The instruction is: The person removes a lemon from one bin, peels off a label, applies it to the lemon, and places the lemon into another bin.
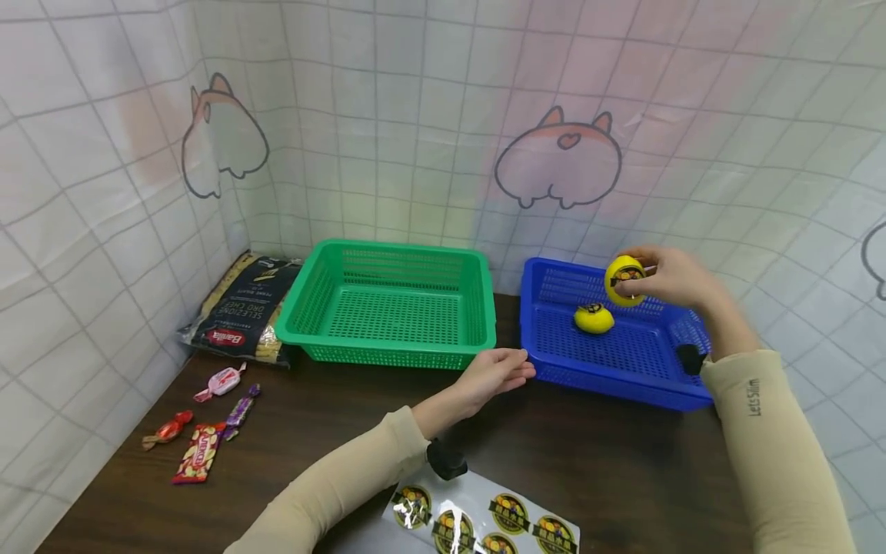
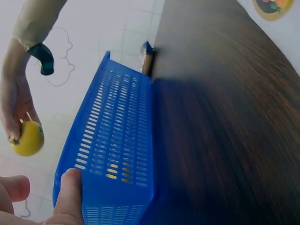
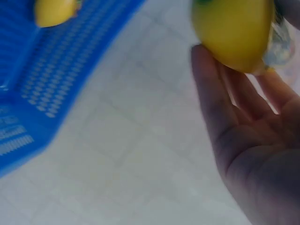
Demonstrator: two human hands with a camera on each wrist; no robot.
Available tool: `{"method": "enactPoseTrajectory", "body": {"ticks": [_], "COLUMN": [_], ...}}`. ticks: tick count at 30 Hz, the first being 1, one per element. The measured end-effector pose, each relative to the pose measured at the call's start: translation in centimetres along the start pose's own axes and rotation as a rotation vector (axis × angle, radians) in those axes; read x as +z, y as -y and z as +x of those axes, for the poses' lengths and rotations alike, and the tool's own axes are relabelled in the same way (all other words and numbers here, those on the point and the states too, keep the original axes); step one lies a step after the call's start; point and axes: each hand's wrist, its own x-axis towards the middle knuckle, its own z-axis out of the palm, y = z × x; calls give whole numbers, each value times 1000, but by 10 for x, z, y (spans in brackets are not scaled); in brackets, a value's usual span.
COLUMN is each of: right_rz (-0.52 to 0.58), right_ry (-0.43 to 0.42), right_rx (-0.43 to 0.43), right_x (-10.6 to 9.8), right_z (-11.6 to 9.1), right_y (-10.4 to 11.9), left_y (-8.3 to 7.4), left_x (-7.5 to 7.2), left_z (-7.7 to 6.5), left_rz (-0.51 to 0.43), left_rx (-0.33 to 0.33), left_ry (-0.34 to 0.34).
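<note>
My right hand (image 1: 667, 277) grips a yellow lemon (image 1: 625, 281) above the blue basket (image 1: 623, 388). A dark round sticker with a printed design shows on the lemon's side. Seen from the right wrist, the fingers (image 3: 213, 93) curl around its underside. Another yellow lemon (image 1: 594, 318), with a dark sticker on top, lies on the basket floor. My left hand (image 1: 490, 378) is at the basket's near left corner, its fingers extended. The left wrist view has one fingertip (image 2: 71, 176) right at the blue rim, with the thumb (image 2: 16, 187) apart from it.
A green basket (image 1: 388, 350) stands left of the blue one, beside a bag of pasta (image 1: 242, 308). Several wrapped sweets (image 1: 198, 454) lie on the dark table (image 1: 332, 415) at left. A sheet of round stickers (image 1: 484, 512) lies at the front. Patterned curtains hang behind.
</note>
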Motion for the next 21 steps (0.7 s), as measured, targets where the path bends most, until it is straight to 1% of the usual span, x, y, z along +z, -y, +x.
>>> {"method": "enactPoseTrajectory", "body": {"ticks": [6,9,11,14,16,18,21], "right_rz": [13,55,108,167,175,159,152], "right_ry": [-60,-60,-66,-104,-132,-151,-155], "right_rx": [37,96,149,213,245,273,316], "right_x": [6,11,14,19,23,28,34], "right_z": [17,21,22,24,26,28,30], "right_y": [-27,-40,-48,-59,-64,-70,-77], "left_y": [2,3,3,2,2,3,5], "left_x": [8,10,12,14,14,14,14], "left_z": [9,11,13,16,17,17,17], "left_rz": [-22,-37,-45,-49,-44,-36,-36], "left_rx": [-5,-14,-17,-17,-20,-23,-26], "left_ry": [-24,-41,-52,-63,-64,-65,-67]}}
